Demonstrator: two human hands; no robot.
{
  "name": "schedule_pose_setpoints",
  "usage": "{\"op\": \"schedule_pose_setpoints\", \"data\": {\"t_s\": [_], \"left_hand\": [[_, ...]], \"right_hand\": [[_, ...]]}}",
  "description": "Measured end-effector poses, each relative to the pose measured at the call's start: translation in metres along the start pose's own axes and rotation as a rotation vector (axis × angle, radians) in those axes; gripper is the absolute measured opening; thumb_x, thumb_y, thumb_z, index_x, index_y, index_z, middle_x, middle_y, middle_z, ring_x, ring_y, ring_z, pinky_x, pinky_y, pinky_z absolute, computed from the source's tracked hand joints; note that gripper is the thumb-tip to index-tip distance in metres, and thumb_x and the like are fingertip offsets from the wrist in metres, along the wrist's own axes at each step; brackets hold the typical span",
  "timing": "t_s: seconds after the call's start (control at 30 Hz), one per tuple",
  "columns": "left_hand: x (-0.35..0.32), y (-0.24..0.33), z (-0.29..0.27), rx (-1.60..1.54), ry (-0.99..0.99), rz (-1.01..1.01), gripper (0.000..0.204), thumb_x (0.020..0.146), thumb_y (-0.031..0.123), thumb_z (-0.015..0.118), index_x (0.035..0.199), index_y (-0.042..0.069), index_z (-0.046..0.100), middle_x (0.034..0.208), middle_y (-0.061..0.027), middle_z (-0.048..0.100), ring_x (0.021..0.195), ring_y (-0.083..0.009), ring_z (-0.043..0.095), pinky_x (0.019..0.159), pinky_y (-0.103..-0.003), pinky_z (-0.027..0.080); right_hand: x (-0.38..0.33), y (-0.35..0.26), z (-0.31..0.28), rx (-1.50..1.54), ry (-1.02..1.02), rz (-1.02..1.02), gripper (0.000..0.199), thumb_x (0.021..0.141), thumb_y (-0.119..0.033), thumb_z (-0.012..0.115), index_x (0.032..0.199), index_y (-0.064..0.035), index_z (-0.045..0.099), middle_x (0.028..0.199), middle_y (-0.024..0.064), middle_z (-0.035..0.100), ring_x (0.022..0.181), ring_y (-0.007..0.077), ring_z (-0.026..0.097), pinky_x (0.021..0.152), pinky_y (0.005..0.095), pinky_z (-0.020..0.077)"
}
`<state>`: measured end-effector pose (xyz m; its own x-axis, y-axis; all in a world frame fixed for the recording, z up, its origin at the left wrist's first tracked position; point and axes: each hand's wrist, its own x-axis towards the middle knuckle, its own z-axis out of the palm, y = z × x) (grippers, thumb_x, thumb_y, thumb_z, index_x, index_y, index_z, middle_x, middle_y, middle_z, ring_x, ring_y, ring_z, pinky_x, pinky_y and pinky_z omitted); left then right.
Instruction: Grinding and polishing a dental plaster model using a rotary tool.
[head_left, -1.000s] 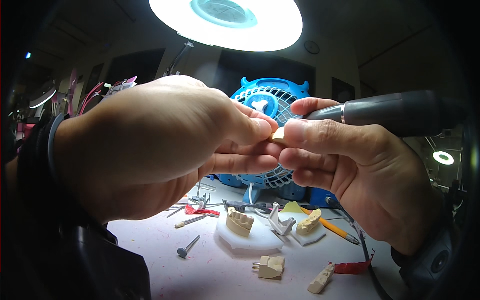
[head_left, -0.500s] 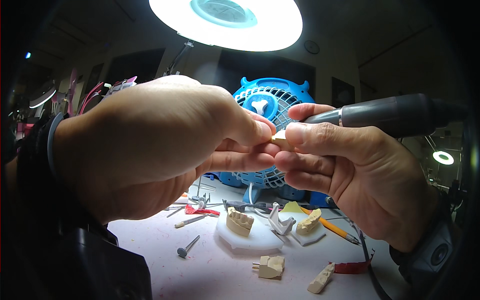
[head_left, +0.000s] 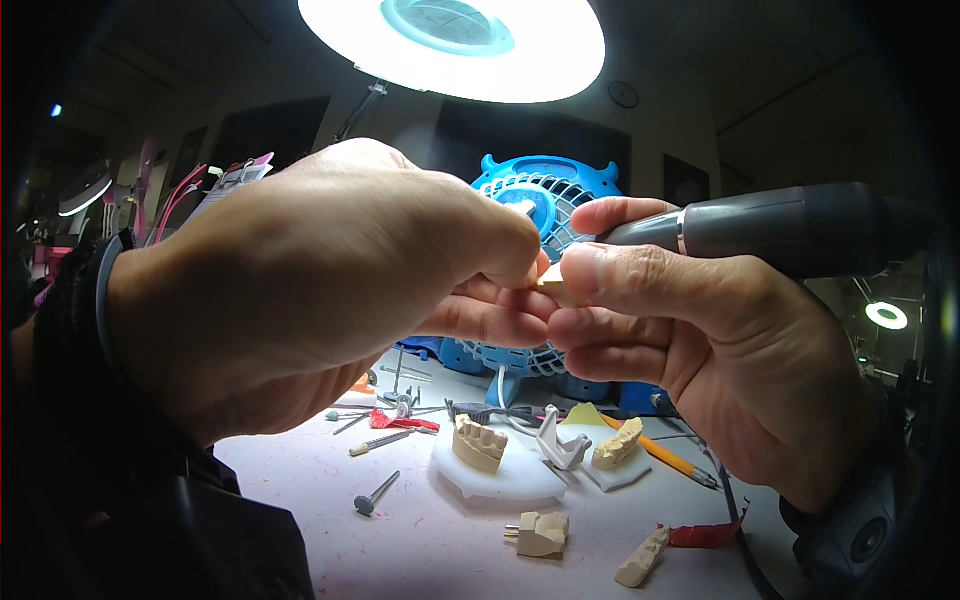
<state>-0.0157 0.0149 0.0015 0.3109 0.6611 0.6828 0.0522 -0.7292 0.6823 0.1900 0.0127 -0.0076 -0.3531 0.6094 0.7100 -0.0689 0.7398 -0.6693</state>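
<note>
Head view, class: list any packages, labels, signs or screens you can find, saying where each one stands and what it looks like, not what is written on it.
No clear package, sign or screen shows in this view.
Pink and white card-like tags: far left, behind the left hand, upright; too small to tell what they are.
Round dark disc: on the back wall, right of the ring lamp; perhaps a clock, unclear.

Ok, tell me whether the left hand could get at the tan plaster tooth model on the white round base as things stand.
Probably not right away: the left hand is pinching a small tan piece against the right hand. Otherwise the way down to the tan plaster tooth model on its white round base looks open.
</note>
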Motion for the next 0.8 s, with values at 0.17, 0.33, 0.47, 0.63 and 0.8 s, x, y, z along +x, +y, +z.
{"op": "schedule_pose_setpoints", "data": {"t_s": [0.17, 0.33, 0.47, 0.63, 0.8], "left_hand": [[-0.002, 0.006, 0.002, 0.062, 0.062, -0.095, 0.036, 0.090, 0.014, 0.076, 0.108, -0.016, 0.069, 0.099, -0.0218, 0.072, 0.090, -0.0217, 0.075, 0.085, -0.030, 0.062], [-0.002, 0.008, 0.003, 0.078, 0.028, -0.086, 0.035, 0.092, 0.015, 0.076, 0.108, -0.016, 0.070, 0.099, -0.0214, 0.072, 0.090, -0.0214, 0.075, 0.086, -0.031, 0.062], [-0.003, 0.010, 0.007, 0.102, 0.078, -0.134, 0.035, 0.092, 0.016, 0.076, 0.107, -0.015, 0.070, 0.099, -0.0212, 0.072, 0.089, -0.0211, 0.074, 0.086, -0.031, 0.062], [-0.003, 0.011, 0.009, 0.074, 0.090, -0.154, 0.036, 0.092, 0.016, 0.076, 0.108, -0.016, 0.069, 0.100, -0.0216, 0.072, 0.090, -0.0213, 0.074, 0.088, -0.032, 0.062], [-0.003, 0.012, 0.008, 0.075, 0.076, -0.169, 0.039, 0.092, 0.017, 0.077, 0.111, -0.017, 0.068, 0.102, -0.0224, 0.072, 0.092, -0.0220, 0.075, 0.090, -0.032, 0.062]], "right_hand": [[0.001, 0.001, 0.000, 0.056, 0.000, 0.018, 0.056, 0.091, -0.016, 0.080, 0.133, 0.0037, 0.048, 0.105, 0.0212, 0.072, 0.094, 0.0235, 0.076, 0.089, 0.0340, 0.0623], [0.001, -0.001, -0.003, 0.079, -0.056, 0.044, 0.055, 0.091, -0.016, 0.080, 0.132, 0.0039, 0.049, 0.105, 0.0208, 0.071, 0.095, 0.0231, 0.075, 0.089, 0.0340, 0.0619], [0.000, -0.002, -0.001, 0.035, -0.034, 0.051, 0.056, 0.091, -0.016, 0.080, 0.132, 0.0038, 0.049, 0.105, 0.0206, 0.071, 0.094, 0.0230, 0.075, 0.089, 0.0337, 0.0621], [-0.001, -0.002, 0.003, 0.016, -0.019, 0.055, 0.055, 0.092, -0.016, 0.080, 0.133, 0.0036, 0.048, 0.104, 0.0204, 0.072, 0.092, 0.0229, 0.076, 0.088, 0.0331, 0.0623], [-0.001, -0.001, 0.004, 0.028, -0.008, 0.043, 0.055, 0.092, -0.017, 0.080, 0.132, 0.0035, 0.048, 0.105, 0.0199, 0.071, 0.092, 0.0224, 0.075, 0.088, 0.0328, 0.0623]]}}
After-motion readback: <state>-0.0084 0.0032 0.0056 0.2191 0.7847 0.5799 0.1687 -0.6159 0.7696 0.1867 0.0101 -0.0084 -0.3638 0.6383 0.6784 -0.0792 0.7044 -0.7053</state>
